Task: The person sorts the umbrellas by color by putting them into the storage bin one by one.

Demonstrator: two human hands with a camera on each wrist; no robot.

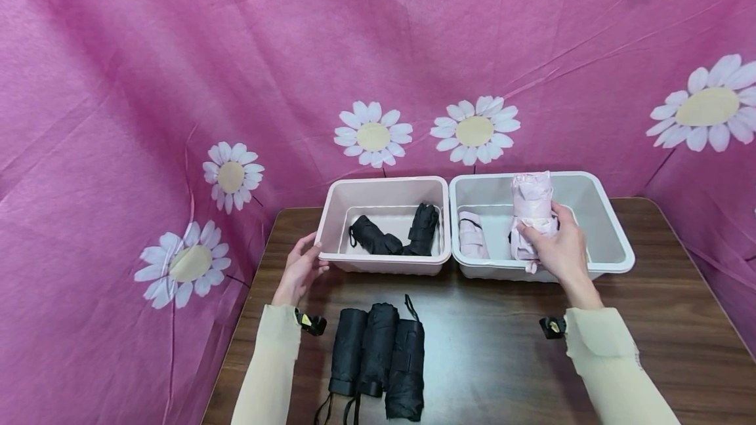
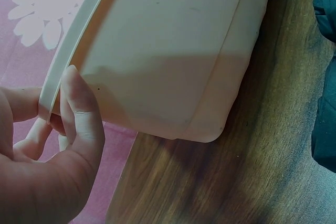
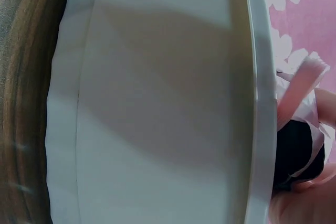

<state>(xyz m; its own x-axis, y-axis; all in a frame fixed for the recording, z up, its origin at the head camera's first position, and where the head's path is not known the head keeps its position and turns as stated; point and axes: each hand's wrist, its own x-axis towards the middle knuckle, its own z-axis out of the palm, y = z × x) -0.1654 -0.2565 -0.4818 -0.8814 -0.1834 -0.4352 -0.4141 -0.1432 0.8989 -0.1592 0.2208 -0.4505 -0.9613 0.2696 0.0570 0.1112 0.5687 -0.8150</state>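
One umbrella (image 1: 532, 199) in right hand (image 1: 562, 249)

this looks like a makeshift recording booth: pink cloth (image 1: 354, 31) printed with large white daisies (image 1: 373, 135) hangs behind and to both sides of a dark wood-grain tabletop (image 1: 490, 346), and two small black wrist cameras (image 1: 316, 326) are being worn. the cloth hides whatever kind of room lies around it.

Left grip (image 2: 55, 174) holding rim of pale bin (image 2: 157, 72), wooden tabletop (image 2: 252, 150), black fabric (image 2: 324, 124) at right, pink floral cloth (image 2: 21, 66)
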